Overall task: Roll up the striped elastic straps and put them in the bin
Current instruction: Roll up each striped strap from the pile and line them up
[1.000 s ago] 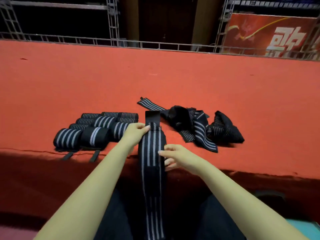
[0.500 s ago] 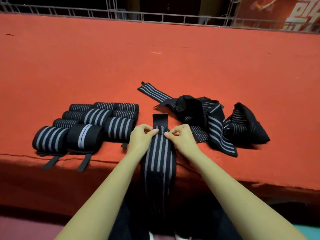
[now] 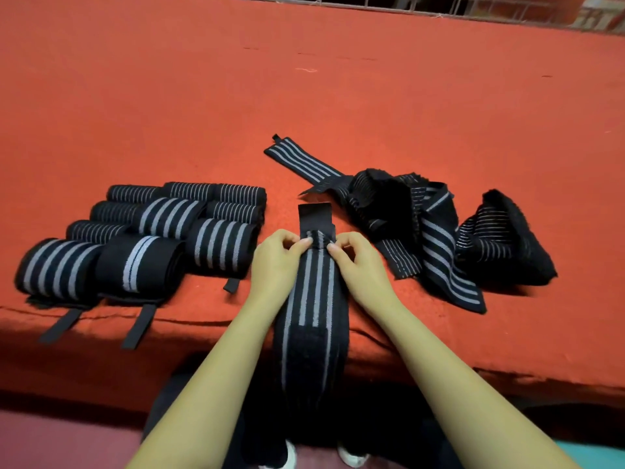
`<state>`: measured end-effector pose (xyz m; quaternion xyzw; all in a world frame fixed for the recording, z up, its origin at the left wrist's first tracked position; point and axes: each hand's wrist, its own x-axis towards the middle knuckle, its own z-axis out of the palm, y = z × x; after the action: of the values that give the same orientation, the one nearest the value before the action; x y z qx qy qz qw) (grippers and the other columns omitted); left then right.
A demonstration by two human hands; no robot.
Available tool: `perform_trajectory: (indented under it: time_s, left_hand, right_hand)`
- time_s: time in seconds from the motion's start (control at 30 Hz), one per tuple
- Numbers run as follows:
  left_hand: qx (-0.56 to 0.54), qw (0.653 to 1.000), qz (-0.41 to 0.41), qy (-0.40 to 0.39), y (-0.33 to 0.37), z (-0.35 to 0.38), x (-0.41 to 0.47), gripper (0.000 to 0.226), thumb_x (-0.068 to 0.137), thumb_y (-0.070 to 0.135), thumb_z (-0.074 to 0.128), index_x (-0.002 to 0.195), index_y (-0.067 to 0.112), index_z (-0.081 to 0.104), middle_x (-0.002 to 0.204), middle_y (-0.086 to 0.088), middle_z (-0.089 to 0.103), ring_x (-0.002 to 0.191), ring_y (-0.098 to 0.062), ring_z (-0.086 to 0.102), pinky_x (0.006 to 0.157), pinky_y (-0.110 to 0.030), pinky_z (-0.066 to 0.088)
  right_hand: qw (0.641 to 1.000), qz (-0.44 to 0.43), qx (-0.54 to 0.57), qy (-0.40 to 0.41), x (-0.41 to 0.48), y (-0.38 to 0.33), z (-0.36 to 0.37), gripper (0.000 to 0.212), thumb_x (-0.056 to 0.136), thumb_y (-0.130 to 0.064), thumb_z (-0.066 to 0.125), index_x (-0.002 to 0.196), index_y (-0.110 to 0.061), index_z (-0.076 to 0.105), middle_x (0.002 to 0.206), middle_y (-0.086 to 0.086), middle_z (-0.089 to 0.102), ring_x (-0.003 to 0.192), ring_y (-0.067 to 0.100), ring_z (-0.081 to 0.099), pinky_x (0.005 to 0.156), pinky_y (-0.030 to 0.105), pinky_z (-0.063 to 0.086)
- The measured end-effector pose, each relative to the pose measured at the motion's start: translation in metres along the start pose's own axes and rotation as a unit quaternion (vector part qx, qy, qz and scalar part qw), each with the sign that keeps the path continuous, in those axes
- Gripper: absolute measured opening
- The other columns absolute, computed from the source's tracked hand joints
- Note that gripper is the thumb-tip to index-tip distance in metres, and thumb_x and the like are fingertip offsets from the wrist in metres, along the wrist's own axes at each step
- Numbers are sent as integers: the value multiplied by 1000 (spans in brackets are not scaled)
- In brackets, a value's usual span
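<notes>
A black strap with grey stripes (image 3: 313, 296) lies lengthwise over the near edge of the red carpeted platform (image 3: 338, 96) and hangs down toward my lap. Its plain black end tab (image 3: 314, 214) points away from me. My left hand (image 3: 275, 262) pinches the strap's far end from the left and my right hand (image 3: 358, 262) pinches it from the right, fingertips nearly meeting just below the tab. Several rolled straps (image 3: 142, 238) lie in a cluster to the left. A loose heap of unrolled straps (image 3: 426, 225) lies to the right. No bin is in view.
Black closure tabs (image 3: 138, 326) of the nearest rolls hang over the platform's front edge. A metal railing (image 3: 439, 5) runs along the far side. My dark trousers and white shoes (image 3: 351, 456) show below, with a teal patch (image 3: 595, 455) at the bottom right.
My right hand moved up from the strap's middle to its far end, opposite my left hand. Both now pinch just below the tab. My view tilted down and came closer.
</notes>
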<state>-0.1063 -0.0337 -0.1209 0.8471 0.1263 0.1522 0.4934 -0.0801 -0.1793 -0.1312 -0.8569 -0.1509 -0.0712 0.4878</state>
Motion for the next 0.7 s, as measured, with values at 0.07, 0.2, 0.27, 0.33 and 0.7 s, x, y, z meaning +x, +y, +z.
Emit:
perform_trajectory:
  time_s: [0.07, 0.2, 0.27, 0.33, 0.7]
  left_hand:
    - [-22, 999, 19, 17, -3, 1, -5, 14, 90, 32, 64, 86, 19, 62, 83, 10, 61, 77, -2, 54, 67, -12, 38]
    - [-102, 994, 21, 16, -5, -3, -9, 13, 86, 28, 70, 82, 18, 64, 81, 10, 64, 77, -1, 56, 71, -8, 41]
    - [-109, 994, 21, 6, -6, -4, -7, 12, 84, 27, 72, 81, 19, 64, 80, 10, 64, 77, -1, 57, 71, -8, 41]
    - [-110, 994, 23, -2, -6, -5, -6, 12, 83, 26, 74, 81, 20, 63, 80, 12, 63, 75, 2, 55, 71, -7, 41]
    - [-78, 996, 28, -12, -8, -2, -6, 12, 82, 26, 74, 78, 22, 63, 74, 12, 62, 68, 6, 53, 66, -7, 39]
  right_hand:
    - [1000, -8, 26, 9, -3, -2, -1, 11, 92, -14, 60, 84, -7, 60, 83, -2, 62, 79, 4, 54, 74, 14, 39]
    - [996, 17, 83, 12, -7, -1, -4, 11, 92, -15, 62, 83, -7, 61, 81, -4, 64, 77, 5, 58, 75, 20, 44]
    - [994, 27, 105, 10, -6, 0, -4, 11, 91, -14, 62, 83, -8, 61, 82, -3, 65, 78, 9, 59, 76, 25, 46]
    - [990, 37, 134, 6, -6, 0, -4, 10, 91, -12, 63, 82, -7, 61, 81, -2, 65, 75, 8, 59, 73, 23, 46]
    - [964, 67, 257, -22, -6, 7, -9, 12, 90, -2, 63, 81, -10, 59, 81, 3, 66, 78, 12, 63, 75, 26, 50]
